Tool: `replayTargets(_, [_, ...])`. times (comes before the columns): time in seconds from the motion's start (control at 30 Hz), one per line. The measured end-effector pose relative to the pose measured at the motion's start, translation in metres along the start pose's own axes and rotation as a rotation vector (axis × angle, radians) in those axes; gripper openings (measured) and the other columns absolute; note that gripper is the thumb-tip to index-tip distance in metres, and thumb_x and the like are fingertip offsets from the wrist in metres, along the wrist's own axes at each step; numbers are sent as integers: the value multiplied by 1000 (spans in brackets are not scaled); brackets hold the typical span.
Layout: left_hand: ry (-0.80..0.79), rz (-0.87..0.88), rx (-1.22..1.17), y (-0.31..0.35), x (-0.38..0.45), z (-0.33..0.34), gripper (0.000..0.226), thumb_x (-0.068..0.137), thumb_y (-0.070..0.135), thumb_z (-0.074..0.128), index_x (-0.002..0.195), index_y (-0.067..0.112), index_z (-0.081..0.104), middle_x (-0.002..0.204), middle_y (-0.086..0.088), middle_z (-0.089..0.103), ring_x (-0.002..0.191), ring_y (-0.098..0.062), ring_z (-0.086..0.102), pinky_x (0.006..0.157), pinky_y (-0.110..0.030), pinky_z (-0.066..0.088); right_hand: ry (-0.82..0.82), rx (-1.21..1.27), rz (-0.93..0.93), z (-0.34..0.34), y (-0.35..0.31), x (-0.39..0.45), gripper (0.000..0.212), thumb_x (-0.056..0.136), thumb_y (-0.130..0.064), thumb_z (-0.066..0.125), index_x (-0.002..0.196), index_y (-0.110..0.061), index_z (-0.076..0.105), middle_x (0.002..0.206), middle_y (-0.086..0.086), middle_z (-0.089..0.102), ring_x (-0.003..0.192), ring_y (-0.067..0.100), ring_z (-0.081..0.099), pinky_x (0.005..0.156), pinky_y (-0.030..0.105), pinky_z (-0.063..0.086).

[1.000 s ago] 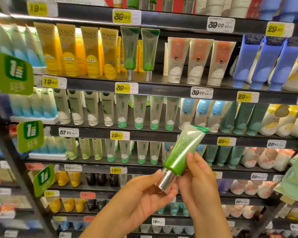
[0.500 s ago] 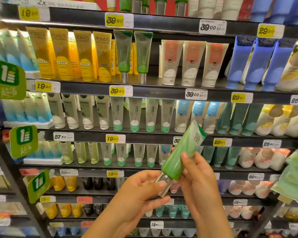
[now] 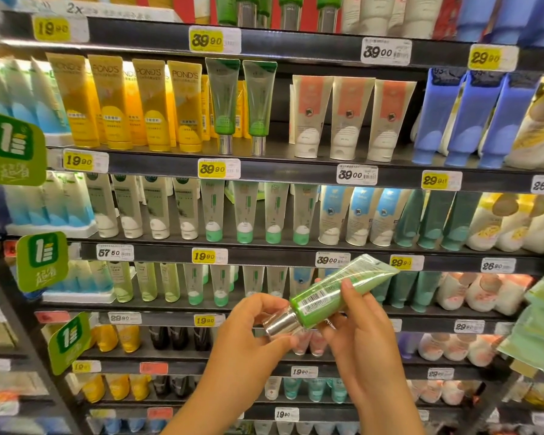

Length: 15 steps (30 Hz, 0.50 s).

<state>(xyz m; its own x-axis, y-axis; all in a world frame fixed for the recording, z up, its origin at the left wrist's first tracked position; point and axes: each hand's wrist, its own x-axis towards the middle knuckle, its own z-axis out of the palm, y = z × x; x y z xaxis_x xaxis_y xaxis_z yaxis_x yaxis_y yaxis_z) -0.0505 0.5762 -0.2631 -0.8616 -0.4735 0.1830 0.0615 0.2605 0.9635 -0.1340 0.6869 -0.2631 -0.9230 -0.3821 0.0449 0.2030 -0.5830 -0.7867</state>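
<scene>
Shop shelves (image 3: pixel 283 171) of tubes fill my view. My right hand (image 3: pixel 363 337) grips the tilted green tube (image 3: pixel 343 291), barcode up; my left hand (image 3: pixel 252 337) pinches its silver cap (image 3: pixel 280 323).

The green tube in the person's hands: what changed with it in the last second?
The green tube tipped from steeply upright to a flatter slant and turned so its barcode faces the camera. The left hand, earlier cupped under the silver cap, now pinches it. The right hand kept hold of the tube's body; the shelves look unchanged.
</scene>
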Motion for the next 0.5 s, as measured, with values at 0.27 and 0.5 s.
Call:
replayTargets(0.27, [8,49,8,-2,2,-1,32,70,2,75,89,24,63,100,4,59,83,11,57,63,-6,48,19,55,3,2,2,3,35,73,-23,56,103,-6,60,86,12,67,84,26,62,83,45,50])
replayTargets(0.5, [11,10,19,-5,4,-6,31,66,9,80,86,27,65,95,9,64,82,10,56,62,-5,46,-7,36,-1,2,0,5,32,75,-27,57,99,-6,61,83,9,70,84,23,66,84,45,53])
